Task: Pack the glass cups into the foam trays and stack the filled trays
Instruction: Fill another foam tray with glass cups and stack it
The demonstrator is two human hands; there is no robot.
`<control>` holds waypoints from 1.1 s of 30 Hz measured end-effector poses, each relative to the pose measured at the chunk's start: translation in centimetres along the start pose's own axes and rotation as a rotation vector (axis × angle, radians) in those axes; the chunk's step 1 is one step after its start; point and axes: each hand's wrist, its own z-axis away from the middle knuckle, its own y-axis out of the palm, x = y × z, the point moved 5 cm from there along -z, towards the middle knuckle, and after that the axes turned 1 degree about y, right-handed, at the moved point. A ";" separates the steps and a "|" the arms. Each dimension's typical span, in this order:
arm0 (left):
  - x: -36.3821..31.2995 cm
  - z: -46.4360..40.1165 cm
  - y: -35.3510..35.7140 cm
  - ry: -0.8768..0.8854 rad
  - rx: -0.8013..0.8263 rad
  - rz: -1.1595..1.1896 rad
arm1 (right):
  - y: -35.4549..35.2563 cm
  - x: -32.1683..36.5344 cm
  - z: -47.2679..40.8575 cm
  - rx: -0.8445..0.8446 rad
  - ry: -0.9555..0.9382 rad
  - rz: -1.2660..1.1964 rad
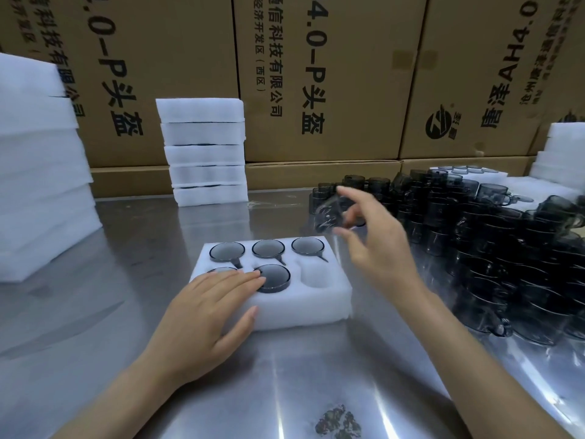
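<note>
— Behind the table point(126, 296), cardboard cartons point(316, 74) read "4.0-P头盔" and "科技有限公司".
— And the foam tray point(300, 307)?
— Mid-table, five cups seated; left hand point(205, 315) flat on it, fingers straight. Right hand point(373, 245) pinches a blurred glass cup point(329, 213) above.

Left hand point(207, 307) rests flat on the foam tray point(304, 304); right hand point(375, 245) pinches a blurred glass cup point(330, 213).

A motion-blurred dark glass cup point(330, 213) right of centre hides its shape in the right hand point(376, 248). The left hand point(205, 315) covers the tray's point(304, 308) near-left cup. The foam stack point(38, 172) at left is cropped.
</note>
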 end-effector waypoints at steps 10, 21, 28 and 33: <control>0.0 0.0 -0.1 0.004 -0.003 0.011 | 2.5 0.6 1.2 0.092 -0.073 0.147; 0.0 0.0 -0.1 -0.001 -0.012 0.013 | 4.1 -0.4 2.1 0.171 0.186 0.021; 0.0 0.1 -0.1 -0.001 -0.010 0.017 | 4.0 0.3 2.5 0.279 0.119 0.074; 0.0 0.0 0.0 -0.002 -0.012 0.024 | 4.0 1.0 2.2 0.328 0.060 0.163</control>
